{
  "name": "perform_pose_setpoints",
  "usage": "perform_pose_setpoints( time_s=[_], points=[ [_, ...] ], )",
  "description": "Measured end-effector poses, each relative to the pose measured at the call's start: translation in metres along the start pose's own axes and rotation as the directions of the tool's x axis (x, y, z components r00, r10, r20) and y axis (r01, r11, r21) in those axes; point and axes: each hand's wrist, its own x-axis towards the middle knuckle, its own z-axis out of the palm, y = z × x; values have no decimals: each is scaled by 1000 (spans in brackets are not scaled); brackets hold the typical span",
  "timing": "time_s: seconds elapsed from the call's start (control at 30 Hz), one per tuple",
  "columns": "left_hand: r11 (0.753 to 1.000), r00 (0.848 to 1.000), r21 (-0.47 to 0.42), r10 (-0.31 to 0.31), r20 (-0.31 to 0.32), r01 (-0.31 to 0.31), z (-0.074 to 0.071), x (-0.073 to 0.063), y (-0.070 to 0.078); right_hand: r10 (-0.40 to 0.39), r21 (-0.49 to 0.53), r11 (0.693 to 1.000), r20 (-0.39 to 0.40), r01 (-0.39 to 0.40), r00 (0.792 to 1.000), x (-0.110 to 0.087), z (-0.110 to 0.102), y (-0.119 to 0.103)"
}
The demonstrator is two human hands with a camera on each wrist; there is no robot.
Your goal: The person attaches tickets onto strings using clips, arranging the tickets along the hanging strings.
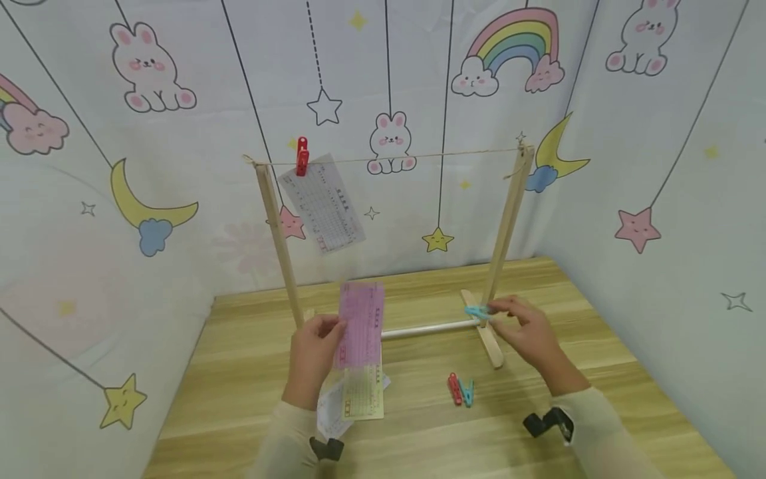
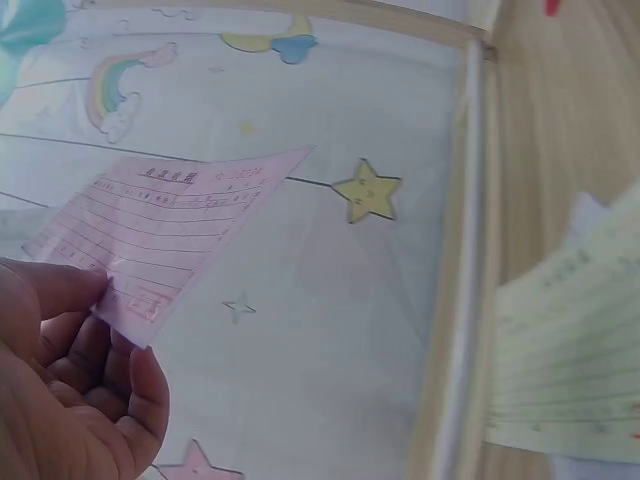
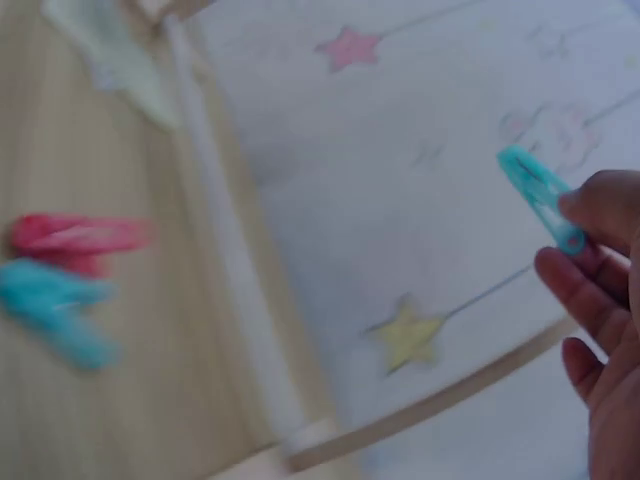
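Wood-grain tabletop [image 1: 574,319]: under the wooden clothesline rack [image 1: 507,219].
Left hand [image 1: 312,356]: before the rack's left post, fingers curled, pinching a pink printed form [image 1: 362,326].
Right hand [image 1: 531,336]: before the rack's right post, thumb and fingertips pinching a turquoise clothespin [image 1: 477,312].
Forms: yellow form [image 1: 363,394] and loose white form [image 1: 330,411] before the rack's left half; pegged white form [image 1: 326,207] tilted on its line.
Pegs: red peg [image 1: 302,157] on that line; lower red peg [image 1: 455,388] and second turquoise peg [image 1: 469,394] before the rack's right half.

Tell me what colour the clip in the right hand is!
The clip in the right hand is turquoise; the right wrist view shows it best.
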Motion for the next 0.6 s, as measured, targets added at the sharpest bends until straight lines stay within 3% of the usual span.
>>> perform_pose_setpoints(
  time_s=[0.17, 0.23, 0.37, 0.47, 0.6],
  points=[
    [988, 996, -133, 73, -43, -78, -13, 24, 50, -170, -28, 985, -11, 170, 985, 69, -48, -55],
    [975, 993, -194, 106, -47, -113, -16, 34, 68, -263, -42, 964, -4, 263, 965, 96, -66, -79],
    [933, 984, -312, 169, -55, -178, -19, 50, 100, -428, -60, 902, 10, 428, 904, 146, -90, -125],
    [907, 979, -367, 190, -73, -204, -21, 59, 120, -467, -69, 881, 38, 468, 884, 180, -99, -157],
    [896, 980, -398, 178, -87, -198, -22, 71, 138, -443, -78, 890, 82, 449, 893, 217, -102, -192]
  ],
)
